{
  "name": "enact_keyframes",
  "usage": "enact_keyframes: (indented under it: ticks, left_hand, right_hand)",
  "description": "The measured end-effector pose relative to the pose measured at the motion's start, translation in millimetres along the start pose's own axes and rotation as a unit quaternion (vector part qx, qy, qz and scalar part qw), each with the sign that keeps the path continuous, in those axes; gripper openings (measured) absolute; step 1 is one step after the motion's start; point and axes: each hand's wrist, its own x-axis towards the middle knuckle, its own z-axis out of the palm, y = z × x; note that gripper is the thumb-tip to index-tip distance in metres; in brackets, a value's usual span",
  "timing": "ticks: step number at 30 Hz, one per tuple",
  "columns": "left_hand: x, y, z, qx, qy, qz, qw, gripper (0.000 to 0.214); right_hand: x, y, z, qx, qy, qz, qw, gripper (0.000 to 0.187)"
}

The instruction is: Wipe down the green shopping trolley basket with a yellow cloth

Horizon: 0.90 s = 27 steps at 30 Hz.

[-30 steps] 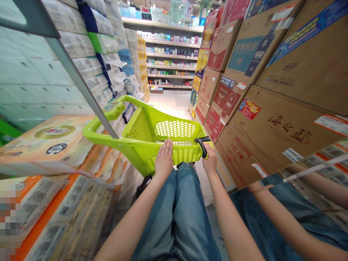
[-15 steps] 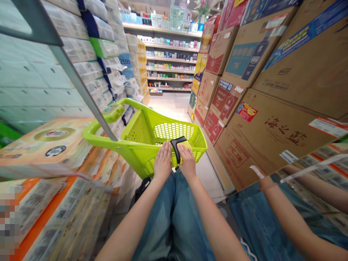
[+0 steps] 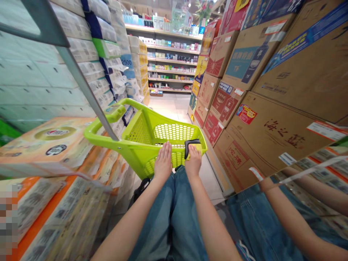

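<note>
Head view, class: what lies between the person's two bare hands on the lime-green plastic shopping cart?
The head view shows the cart's lime-green perforated plastic basket wall between the left hand and the right hand.

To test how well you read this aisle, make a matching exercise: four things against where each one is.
Things:
1. left hand
2. right hand
3. cartons
4. wrapped packs

Places:
A. stacked along the aisle's right side
B. on the black grip
C. stacked along the aisle's left side
D. flat on the cart

Pairs: 1-D, 2-B, 3-A, 4-C
</note>
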Motion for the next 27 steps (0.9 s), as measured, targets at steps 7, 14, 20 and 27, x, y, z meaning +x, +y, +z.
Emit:
enact_keyframes:
  ticks: [7, 14, 20, 27]
  left_hand:
    - [-0.5, -1.8, 0.6, -0.001, 0.008, -0.005, 1.0, 0.079]
    - [-0.9, -1.4, -1.1, -0.003, 0.001, 0.003, 1.0, 0.087]
    - [0.1, 0.6, -0.4, -0.008, -0.002, 0.0, 1.0, 0.086]
    - [-0.3, 1.8, 1.0, 0.004, 0.0, -0.013, 1.0, 0.075]
  right_hand:
    - [-7.5, -39.2, 7.2, 0.049, -0.072, -0.125, 0.988, 0.075]
    - [1.3, 57.4, -28.1, 0.032, -0.007, -0.073, 0.997, 0.077]
    - [7.5, 69.5, -27.1, 0.024, 0.052, 0.032, 0.998, 0.073]
    - [-8.1, -38.6, 11.9, 0.034, -0.051, -0.069, 0.996, 0.075]
